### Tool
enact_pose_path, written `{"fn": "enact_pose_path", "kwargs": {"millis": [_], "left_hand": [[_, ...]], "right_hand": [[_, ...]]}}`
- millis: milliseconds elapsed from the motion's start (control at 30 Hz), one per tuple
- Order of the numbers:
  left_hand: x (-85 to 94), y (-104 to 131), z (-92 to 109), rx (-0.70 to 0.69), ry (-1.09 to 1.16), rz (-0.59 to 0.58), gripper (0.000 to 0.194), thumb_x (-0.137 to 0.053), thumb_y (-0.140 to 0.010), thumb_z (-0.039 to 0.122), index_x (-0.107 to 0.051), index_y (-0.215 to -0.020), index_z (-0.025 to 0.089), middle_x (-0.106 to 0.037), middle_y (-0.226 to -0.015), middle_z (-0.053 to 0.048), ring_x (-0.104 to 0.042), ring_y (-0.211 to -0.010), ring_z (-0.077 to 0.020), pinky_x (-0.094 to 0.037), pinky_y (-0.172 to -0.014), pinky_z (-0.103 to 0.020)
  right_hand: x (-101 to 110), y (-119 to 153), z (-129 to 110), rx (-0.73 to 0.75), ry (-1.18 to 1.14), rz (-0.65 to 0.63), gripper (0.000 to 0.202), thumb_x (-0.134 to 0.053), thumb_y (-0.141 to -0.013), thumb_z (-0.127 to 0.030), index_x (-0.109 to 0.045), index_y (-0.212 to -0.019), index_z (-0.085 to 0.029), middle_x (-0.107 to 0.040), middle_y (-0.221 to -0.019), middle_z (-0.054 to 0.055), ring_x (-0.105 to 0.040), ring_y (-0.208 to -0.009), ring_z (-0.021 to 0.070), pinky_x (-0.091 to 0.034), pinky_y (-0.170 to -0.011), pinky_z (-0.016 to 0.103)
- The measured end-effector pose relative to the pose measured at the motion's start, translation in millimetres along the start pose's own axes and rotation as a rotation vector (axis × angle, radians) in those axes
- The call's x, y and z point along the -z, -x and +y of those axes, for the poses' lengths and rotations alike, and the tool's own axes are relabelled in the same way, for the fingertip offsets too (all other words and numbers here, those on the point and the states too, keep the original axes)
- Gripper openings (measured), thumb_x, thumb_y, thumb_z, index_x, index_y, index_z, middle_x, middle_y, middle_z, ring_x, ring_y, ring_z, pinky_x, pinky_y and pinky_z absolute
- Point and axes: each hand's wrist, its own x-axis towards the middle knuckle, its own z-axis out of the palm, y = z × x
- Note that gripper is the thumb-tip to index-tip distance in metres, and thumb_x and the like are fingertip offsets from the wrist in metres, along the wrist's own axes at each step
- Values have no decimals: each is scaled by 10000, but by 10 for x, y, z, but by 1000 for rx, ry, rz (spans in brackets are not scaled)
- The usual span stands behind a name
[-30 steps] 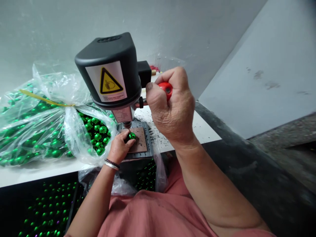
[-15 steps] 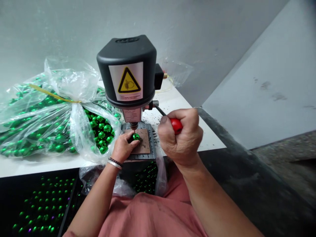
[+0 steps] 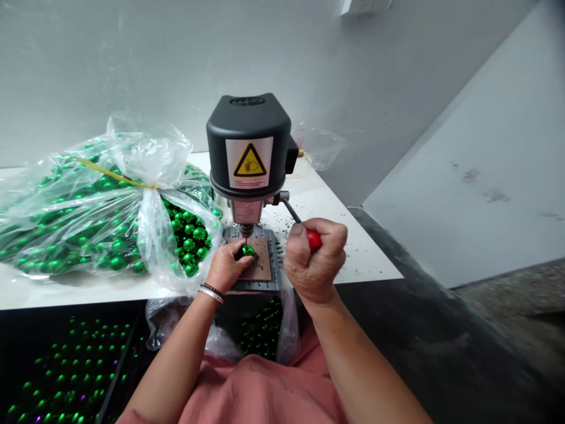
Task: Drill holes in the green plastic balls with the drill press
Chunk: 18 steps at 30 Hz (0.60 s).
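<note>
My left hand (image 3: 227,265) pinches a shiny green ball (image 3: 248,251) between thumb and fingers, on a brown board (image 3: 261,268) at the base of a small drill press (image 3: 249,144). Directly above the ball is the thin bit (image 3: 246,240), its tip at or very near the ball's top. My right hand (image 3: 314,256) is closed around the red knob (image 3: 313,239) of the press lever (image 3: 291,210), to the right of the machine.
A clear plastic bag (image 3: 150,224) full of green balls lies left of the press on the white table (image 3: 375,265). Dark shavings are scattered around the base. More green balls (image 3: 79,365) show in dark space below the table edge.
The view has shifted, so the press sits lower and further right in the picture. My right hand is closer to the press, with the knob still gripped. The left hand still holds the ball.
</note>
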Motion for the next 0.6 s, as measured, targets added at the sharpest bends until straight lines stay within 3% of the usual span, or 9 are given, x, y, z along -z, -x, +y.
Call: {"fn": "enact_pose_path", "kwargs": {"millis": [200,600], "left_hand": [[-10,2,-17,-9,-44,20,410,-614,-732,299,-624,-1113,148,-667,-1095,-110,-609,-1016,-217,-444,-910,-332],[-25,17,-35,-47,-43,51,360,-624,-727,299,-641,-1064,174,-690,-993,-92,-626,-935,-214,-464,-860,-332]], "right_hand": [[-43,74,27,-50,-73,-4,99,-502,-771,-184,-452,-854,-200,-540,-703,-25,-538,-601,75,-459,-577,229],[-99,272,151,-46,-192,-36,118,-479,-768,-161,-419,-863,-199,-507,-680,-41,-557,-592,83,-467,-567,238]]}}
